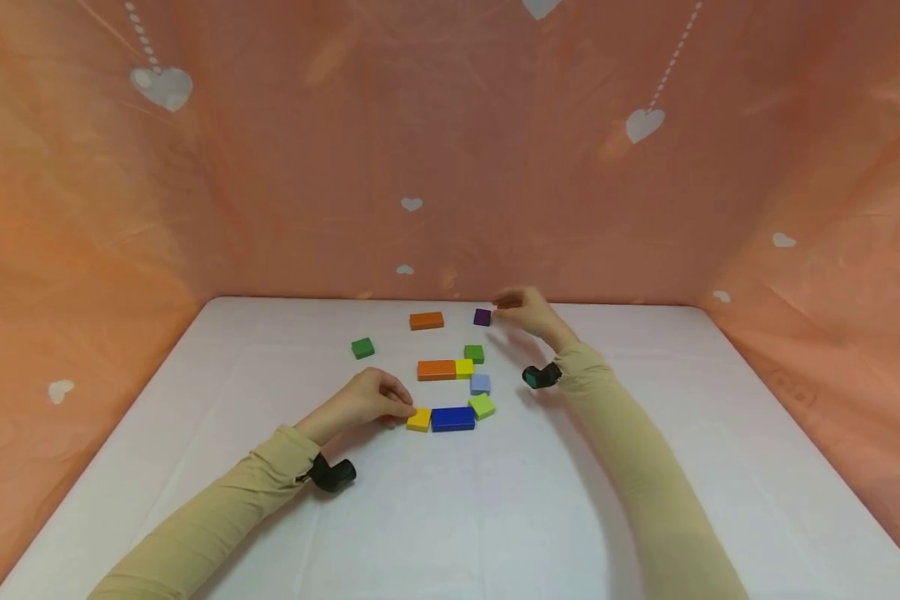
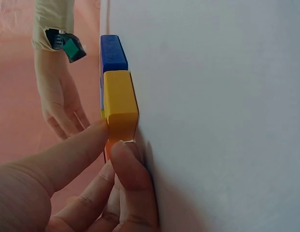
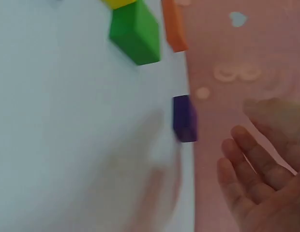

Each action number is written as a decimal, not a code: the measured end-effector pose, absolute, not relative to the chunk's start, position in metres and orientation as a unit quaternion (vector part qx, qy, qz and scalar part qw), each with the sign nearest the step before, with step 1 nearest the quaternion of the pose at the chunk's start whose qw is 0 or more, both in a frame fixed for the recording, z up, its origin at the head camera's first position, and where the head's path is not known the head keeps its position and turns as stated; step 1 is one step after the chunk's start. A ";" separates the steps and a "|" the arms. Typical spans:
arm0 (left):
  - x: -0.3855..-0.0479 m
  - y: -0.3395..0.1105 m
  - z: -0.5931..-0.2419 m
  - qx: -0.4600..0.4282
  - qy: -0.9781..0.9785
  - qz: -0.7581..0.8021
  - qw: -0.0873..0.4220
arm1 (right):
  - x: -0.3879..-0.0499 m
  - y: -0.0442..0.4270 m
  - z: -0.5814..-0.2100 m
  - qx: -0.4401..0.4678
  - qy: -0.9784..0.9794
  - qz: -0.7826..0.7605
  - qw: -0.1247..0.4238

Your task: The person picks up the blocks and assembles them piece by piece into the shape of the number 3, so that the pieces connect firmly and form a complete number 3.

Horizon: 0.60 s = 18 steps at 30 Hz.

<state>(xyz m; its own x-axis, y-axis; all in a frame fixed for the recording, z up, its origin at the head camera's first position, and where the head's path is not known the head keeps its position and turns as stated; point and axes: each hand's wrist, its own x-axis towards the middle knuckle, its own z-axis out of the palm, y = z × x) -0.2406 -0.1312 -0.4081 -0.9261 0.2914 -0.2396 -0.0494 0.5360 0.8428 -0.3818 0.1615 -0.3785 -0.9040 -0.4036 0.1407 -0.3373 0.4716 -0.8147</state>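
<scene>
At the left end of the near row, my left hand [image 1: 362, 400] holds the end of an orange-yellow block [image 1: 419, 419] between thumb and index finger. The block [image 2: 121, 99] sits against a dark blue block [image 2: 113, 50] in the left wrist view, where the left hand [image 2: 87, 183] is close up. Beyond the far end of the blocks, my right hand [image 1: 531, 315] hovers just right of a small purple block [image 1: 482, 317], its fingers relaxed. The right wrist view shows a gap between that hand [image 3: 266, 169] and the purple block [image 3: 184, 118].
Orange [image 1: 437, 371], yellow [image 1: 464, 368], light blue [image 1: 480, 384] and lime [image 1: 482, 406] blocks lie mid-table. Green blocks [image 1: 363, 347] [image 1: 474, 354] and another orange block [image 1: 427, 321] lie farther back. An orange curtain [image 1: 450, 150] stands behind the white table [image 1: 450, 517].
</scene>
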 end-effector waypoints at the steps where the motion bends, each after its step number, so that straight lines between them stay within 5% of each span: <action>1: -0.241 -0.131 -0.408 0.071 0.858 0.476 0.180 | -0.383 0.161 -0.380 -0.214 0.859 -0.463 0.035; 18: -0.241 -0.131 -0.408 0.072 0.851 0.486 0.186 | -0.379 0.152 -0.384 -0.173 0.852 -0.488 0.076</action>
